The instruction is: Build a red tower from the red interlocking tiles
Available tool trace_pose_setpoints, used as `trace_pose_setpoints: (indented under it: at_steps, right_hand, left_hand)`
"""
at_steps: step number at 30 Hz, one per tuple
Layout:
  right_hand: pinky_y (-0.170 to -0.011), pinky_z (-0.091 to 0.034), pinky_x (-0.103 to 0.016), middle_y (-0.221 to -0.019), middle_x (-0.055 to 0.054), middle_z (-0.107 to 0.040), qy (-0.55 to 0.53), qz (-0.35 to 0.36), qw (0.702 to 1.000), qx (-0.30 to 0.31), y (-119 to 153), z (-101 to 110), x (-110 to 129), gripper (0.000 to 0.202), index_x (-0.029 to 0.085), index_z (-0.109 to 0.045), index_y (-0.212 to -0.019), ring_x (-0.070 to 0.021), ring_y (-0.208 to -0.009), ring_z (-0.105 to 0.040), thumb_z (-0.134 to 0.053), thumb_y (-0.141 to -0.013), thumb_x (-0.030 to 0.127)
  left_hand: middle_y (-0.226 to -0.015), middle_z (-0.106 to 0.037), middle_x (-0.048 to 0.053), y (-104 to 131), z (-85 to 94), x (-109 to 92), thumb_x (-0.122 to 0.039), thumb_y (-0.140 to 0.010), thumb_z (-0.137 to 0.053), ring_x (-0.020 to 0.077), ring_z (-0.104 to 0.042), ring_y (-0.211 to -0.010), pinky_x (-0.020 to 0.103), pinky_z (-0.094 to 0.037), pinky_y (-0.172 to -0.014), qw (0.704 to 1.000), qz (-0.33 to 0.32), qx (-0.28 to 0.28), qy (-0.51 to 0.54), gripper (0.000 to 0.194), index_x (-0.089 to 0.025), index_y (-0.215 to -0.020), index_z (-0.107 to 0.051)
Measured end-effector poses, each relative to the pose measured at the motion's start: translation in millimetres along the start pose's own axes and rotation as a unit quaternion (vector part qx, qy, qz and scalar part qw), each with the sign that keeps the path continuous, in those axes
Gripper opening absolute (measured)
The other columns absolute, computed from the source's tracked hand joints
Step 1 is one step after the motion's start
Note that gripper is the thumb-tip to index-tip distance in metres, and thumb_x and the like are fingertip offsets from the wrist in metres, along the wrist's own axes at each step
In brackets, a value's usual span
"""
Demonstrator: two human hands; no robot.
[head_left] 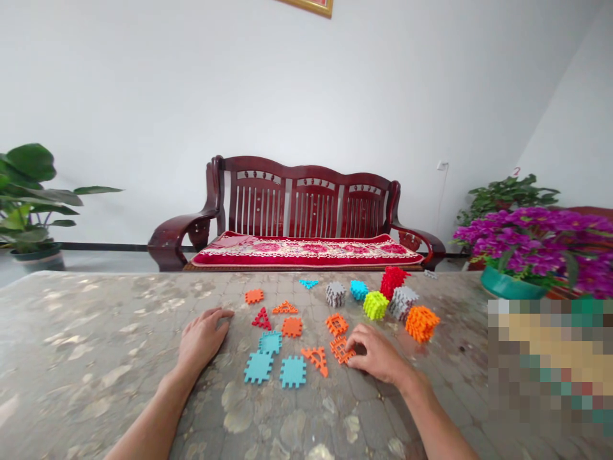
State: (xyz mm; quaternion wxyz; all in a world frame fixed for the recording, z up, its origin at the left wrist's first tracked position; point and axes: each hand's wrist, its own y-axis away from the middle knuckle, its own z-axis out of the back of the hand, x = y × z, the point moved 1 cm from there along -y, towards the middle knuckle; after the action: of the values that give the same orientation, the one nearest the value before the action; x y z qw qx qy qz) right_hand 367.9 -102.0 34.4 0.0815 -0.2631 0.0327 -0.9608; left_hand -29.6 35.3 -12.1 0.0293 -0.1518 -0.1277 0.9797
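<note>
My left hand (204, 335) lies on the table with its fingers stretched out, holding nothing, left of the loose tiles. My right hand (376, 354) has its thumb and fingertips on the edge of an orange window-frame building tile (341, 351). Just behind that tile is a second orange window tile (337, 324). Between the hands lie an orange triangle tile (316, 360), teal square tiles (292, 371), a teal frame tile (270, 342), an orange square tile (292, 327), a red triangle tile (262, 318) and another orange triangle tile (285, 308).
Stacks of interlocking tiles, grey (336, 294), blue (359, 290), lime (375, 305), red (393, 281) and orange (422, 323), stand at the right. A blue triangle tile (308, 283) lies farther back. A flower pot (512, 282) stands at the table's (96, 345) right; a wooden bench (313, 198) is behind.
</note>
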Motion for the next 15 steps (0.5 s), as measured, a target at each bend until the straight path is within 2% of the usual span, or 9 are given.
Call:
trace_pose_setpoints:
  at_steps: [7, 12, 15]
  right_hand:
    - [-0.085, -0.043, -0.026, -0.095, 0.001, -0.064, -0.023, 0.041, 0.999, -0.016, -0.4, -2.2, 1.6, 0.002, 0.025, -0.071, -0.076, -0.0168, -0.094, -0.059, -0.069, -0.076, 0.024]
    - [-0.082, -0.045, -0.027, -0.088, -0.001, -0.066, -0.057, 0.045, 0.995, -0.063, -3.1, -3.7, 1.8, 0.014, 0.023, -0.069, -0.076, -0.0175, -0.089, -0.060, -0.059, -0.085, 0.028]
    - [-0.076, -0.046, -0.028, -0.080, -0.002, -0.066, -0.107, 0.025, 0.987, -0.115, -5.6, -2.9, -2.8, 0.026, 0.022, -0.066, -0.071, -0.0184, -0.081, -0.060, -0.053, -0.088, 0.037]
  left_hand:
    - [-0.135, -0.063, 0.004, -0.9, 0.6, 0.2, -0.030, -0.087, -0.042, 0.0237, -0.058, -0.123, 0.038, -0.040, -0.107, 1.000, 0.003, 0.011, 0.011, 0.040, -0.029, -0.115, -0.070]
    - [-0.133, -0.064, 0.003, -0.4, 0.5, -0.1, -0.030, -0.085, -0.044, 0.0238, -0.060, -0.121, 0.037, -0.041, -0.106, 1.000, 0.001, 0.000, 0.012, 0.040, -0.030, -0.113, -0.071]
    - [-0.132, -0.065, 0.003, 0.6, 1.1, -1.8, -0.029, -0.085, -0.045, 0.0235, -0.060, -0.120, 0.037, -0.041, -0.106, 1.000, 0.006, -0.008, 0.013, 0.038, -0.030, -0.112, -0.072]
